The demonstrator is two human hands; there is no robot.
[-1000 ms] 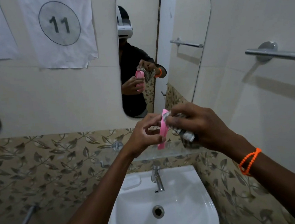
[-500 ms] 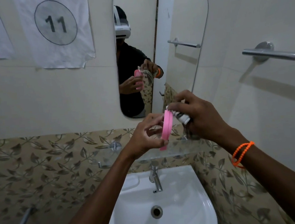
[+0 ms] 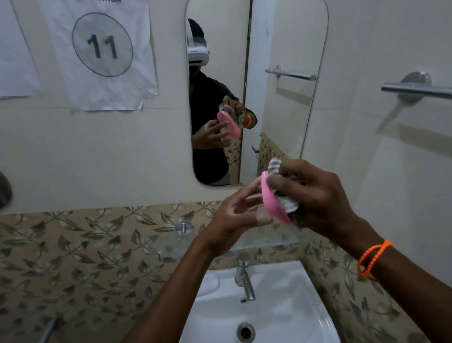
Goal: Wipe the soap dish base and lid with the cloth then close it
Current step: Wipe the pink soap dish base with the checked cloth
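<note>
A pink soap dish piece (image 3: pixel 272 204) stands on its edge in front of me, above the sink. Whether it is the base or the lid I cannot tell. My left hand (image 3: pixel 234 217) supports it from the left with fingertips and thumb, the fingers spread. My right hand (image 3: pixel 317 199) holds a bunched patterned cloth (image 3: pixel 275 165) and presses it against the piece's right face. The mirror (image 3: pixel 276 43) reflects both hands, the cloth and the pink piece. The other half of the dish is not in view.
A white sink (image 3: pixel 286 316) with a chrome tap (image 3: pixel 245 279) lies below my hands. A glass shelf (image 3: pixel 168 248) sits on the wall behind them. A towel bar (image 3: pixel 425 92) sticks out at the right. Papers hang at the upper left.
The pink piece has tilted from nearly upright to leaning left at the top. My right hand has slid the cloth across its face, and my left fingers have spread.
</note>
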